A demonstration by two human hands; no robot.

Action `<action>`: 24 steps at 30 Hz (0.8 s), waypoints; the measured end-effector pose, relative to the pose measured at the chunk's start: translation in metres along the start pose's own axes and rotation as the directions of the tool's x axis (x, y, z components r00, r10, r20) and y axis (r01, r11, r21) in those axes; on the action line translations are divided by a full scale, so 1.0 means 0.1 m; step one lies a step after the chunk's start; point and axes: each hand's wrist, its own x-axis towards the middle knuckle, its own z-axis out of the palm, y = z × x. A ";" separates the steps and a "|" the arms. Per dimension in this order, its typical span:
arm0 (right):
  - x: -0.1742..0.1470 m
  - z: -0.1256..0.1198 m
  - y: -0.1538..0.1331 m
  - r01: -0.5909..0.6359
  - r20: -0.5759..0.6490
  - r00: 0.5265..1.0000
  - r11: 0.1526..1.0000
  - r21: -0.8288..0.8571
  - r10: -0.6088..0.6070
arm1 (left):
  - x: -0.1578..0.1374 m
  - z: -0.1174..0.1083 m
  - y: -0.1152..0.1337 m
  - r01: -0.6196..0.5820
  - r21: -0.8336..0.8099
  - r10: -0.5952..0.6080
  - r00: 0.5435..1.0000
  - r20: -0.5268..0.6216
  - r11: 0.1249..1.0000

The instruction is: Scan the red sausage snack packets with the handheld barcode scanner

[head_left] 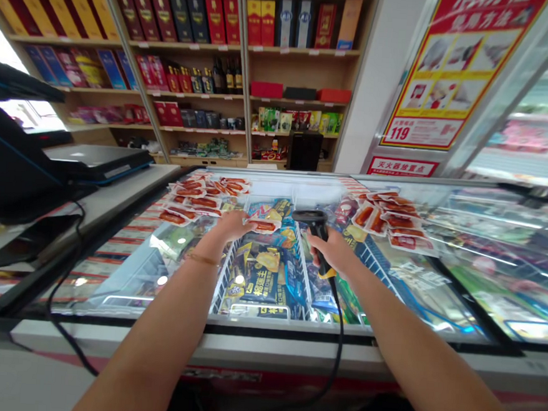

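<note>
Over the middle of the glass-topped freezer, my left hand [233, 225] pinches the edge of a small clear packet of reddish-brown sausage [265, 226]. My right hand [331, 252] is wrapped round the handle of a black barcode scanner [317, 228], whose head points left toward the packet. From the scanner's base a black cable [339, 335] hangs down over the freezer's front edge. A pile of similar packets [194, 199] lies on the glass to the left, beyond my left hand. Another pile [392, 219] lies on the right, beyond my right hand.
Under the freezer's glass are wire baskets with bagged frozen food [262, 273]. To the left is a counter [163, 176] with a scale [101, 159] and a dark checkout screen [15, 143]. Shelves of boxes and bottles [188, 18] stand behind; a glass-door cooler [532, 133] is at right.
</note>
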 end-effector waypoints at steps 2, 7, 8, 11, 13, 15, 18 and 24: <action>0.00 0.00 0.01 -0.001 0.008 1.000 1.000 0.010 0.001 | -0.02 -0.01 0.03 -0.009 -0.030 0.010 0.999 0.039 1.000; -0.01 0.02 0.02 -0.003 0.009 1.000 1.000 0.001 0.003 | -0.03 0.00 0.05 -0.043 -0.004 0.043 0.999 0.017 0.999; -0.01 0.03 0.02 -0.005 0.009 1.000 1.000 -0.007 0.005 | -0.02 0.00 0.04 -0.051 0.017 0.050 0.998 0.023 0.999; -0.02 0.04 0.01 -0.016 0.018 1.000 1.000 -0.006 0.016 | 0.00 0.00 0.03 -0.010 -0.042 0.010 1.000 -0.001 0.999; -0.03 0.04 0.00 -0.015 0.022 1.000 1.000 -0.003 0.015 | 0.01 0.00 0.03 0.023 -0.160 -0.028 0.999 -0.030 0.987; -0.04 0.04 -0.01 -0.010 0.019 1.000 1.000 -0.013 0.010 | 0.01 -0.01 0.04 0.037 -0.287 -0.049 0.998 -0.034 0.957; -0.05 0.05 -0.02 -0.011 0.019 1.000 1.000 -0.029 0.012 | 0.00 0.00 0.07 0.111 -0.553 -0.102 0.994 0.048 0.826; -0.09 0.12 -0.04 -0.007 0.040 0.999 0.999 -0.033 0.008 | 0.00 0.11 0.18 0.234 -0.872 -0.249 0.959 0.135 0.430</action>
